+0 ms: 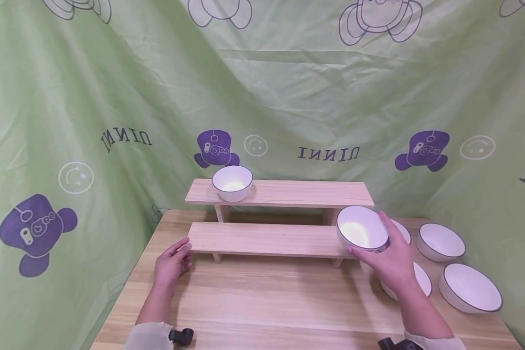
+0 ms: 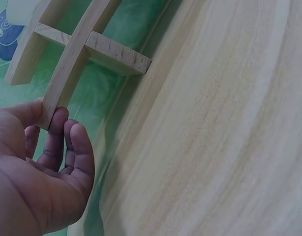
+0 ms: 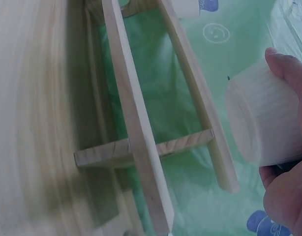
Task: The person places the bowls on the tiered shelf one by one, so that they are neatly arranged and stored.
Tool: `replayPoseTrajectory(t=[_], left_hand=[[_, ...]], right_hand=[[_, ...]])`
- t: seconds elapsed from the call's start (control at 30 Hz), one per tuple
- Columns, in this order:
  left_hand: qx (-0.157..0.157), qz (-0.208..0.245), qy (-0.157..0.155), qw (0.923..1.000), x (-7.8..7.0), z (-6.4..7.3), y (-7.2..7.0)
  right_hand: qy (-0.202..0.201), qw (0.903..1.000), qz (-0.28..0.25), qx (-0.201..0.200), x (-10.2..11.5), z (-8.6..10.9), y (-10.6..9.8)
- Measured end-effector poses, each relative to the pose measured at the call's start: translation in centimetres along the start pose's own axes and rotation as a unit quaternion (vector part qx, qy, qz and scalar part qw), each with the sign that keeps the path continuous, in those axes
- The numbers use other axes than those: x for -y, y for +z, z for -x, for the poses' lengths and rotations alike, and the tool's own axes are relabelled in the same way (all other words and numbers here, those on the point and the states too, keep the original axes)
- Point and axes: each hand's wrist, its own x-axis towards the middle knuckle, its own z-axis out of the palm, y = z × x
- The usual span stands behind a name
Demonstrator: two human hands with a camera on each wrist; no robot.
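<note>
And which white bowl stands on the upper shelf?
The bowl near the left end of the upper shelf. The held bowl is in the right hand; the remaining bowls sit on the table.

My right hand (image 1: 391, 260) can pass above the pale wooden worktop (image 1: 262, 301) in front of the two-tier light-wood shelf (image 1: 262, 239); a round white dark-rimmed bowl (image 1: 232, 187) blocks the left of its upper board (image 1: 306, 193), and matching bowls (image 1: 471, 288) crowd the worktop's right.
</note>
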Motion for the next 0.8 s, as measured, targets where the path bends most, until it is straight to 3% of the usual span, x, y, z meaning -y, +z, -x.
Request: replayPoseTrajectory(t=[0.23, 0.47, 0.8], left_hand=[[-0.003, -0.012, 0.005, 0.9999, -0.1, 0.2, 0.0], [-0.002, -0.052, 0.028, 0.9982, -0.6, 0.5, -0.2], [0.024, -0.055, 0.015, 0.9981, -0.6, 0.4, 0.3]], right_hand=[[0.008, 0.9998, -0.018, 0.002, 1.1, -0.6, 1.1], [-0.002, 0.9998, -0.005, 0.018, 2.6, -1.5, 2.1], [-0.024, 0.9993, -0.011, 0.026, 4.1, -3.0, 3.9]])
